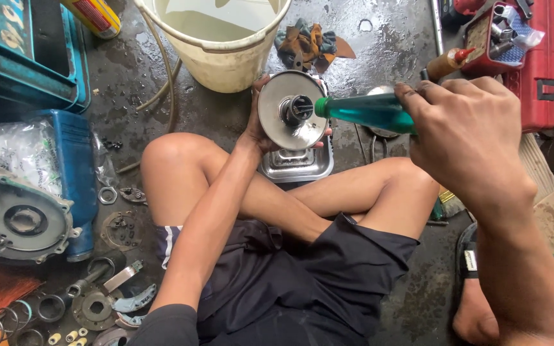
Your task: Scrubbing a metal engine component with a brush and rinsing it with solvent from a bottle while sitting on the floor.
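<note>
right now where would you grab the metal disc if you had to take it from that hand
Take the disc by its bare right rim, coming from the right, under the green bottle. The left hand already wraps the left edge and back, fingers curling round below, so that side is taken. The hub sticks out at the centre with the bottle tip against it, so it looks a poorer hold.
</note>
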